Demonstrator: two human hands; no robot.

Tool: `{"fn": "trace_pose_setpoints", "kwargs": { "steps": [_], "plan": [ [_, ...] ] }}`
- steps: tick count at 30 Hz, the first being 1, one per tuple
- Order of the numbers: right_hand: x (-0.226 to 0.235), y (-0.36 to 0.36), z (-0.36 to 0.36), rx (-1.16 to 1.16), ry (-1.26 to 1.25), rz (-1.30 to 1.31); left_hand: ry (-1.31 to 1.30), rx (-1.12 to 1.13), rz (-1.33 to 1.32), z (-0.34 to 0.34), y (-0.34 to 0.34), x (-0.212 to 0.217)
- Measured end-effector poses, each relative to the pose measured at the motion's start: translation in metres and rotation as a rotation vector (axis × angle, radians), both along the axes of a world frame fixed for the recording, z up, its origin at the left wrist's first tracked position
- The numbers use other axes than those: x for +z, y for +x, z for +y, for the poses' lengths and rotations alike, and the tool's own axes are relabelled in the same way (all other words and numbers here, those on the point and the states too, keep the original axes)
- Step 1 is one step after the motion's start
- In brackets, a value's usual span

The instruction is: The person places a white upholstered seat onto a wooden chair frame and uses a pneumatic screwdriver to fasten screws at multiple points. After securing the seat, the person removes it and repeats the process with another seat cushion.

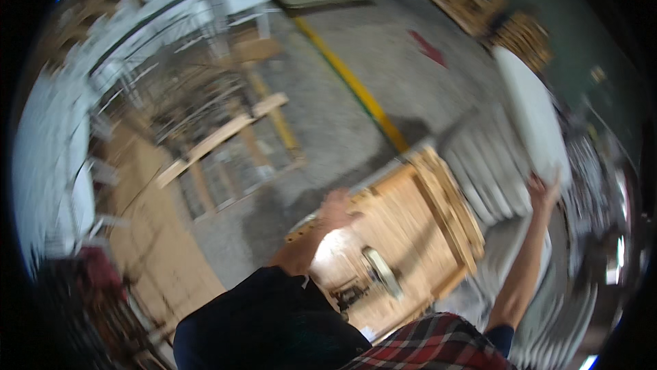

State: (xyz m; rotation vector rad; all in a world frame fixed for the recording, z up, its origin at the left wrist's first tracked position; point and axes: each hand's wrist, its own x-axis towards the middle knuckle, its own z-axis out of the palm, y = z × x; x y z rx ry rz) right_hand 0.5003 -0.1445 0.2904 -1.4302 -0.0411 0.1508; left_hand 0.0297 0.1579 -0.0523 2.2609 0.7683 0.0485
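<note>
My right hand (544, 192) reaches out to the right and grips the lower end of a long white panel (530, 110) with rounded ends. The panel stands tilted beside a stack of similar pale panels (479, 158). My left hand (335, 211) is over the left edge of a wooden worktable (404, 226); it is blurred, but its fingers look spread and nothing shows in them. On the table top lie a pale green, elongated object (382, 272) and a small dark tool (350, 295), whose kind I cannot make out.
More pale panels (561, 322) are stacked at the lower right. Wooden pallets (520, 38) stand at the far right. On the left are a wooden frame with a loose plank (222, 138), cardboard (154, 233) and white metal-legged furniture (55, 158). A yellow line (349, 79) crosses the floor.
</note>
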Motion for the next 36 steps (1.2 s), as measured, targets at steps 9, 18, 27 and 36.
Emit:
{"fn": "trace_pose_setpoints", "kwargs": {
  "steps": [9, 18, 27, 36],
  "plan": [
    [-0.005, 0.072, 0.022, -0.045, 0.458, 0.111, 0.002, 0.016, 0.042, -0.004, -0.006, 0.021],
    [0.031, -0.100, 0.009, -0.059, 0.229, -0.022, -0.029, 0.051, -0.105, -0.008, 0.005, 0.006],
    [0.116, -0.414, -0.033, -0.064, -0.479, -0.083, -2.072, 0.398, -0.586, 0.001, 0.058, 0.186],
    [0.161, -0.546, -0.014, 0.156, -0.939, -0.332, -1.616, -0.200, -0.233, -0.088, 0.023, 0.142]
  ]
}}
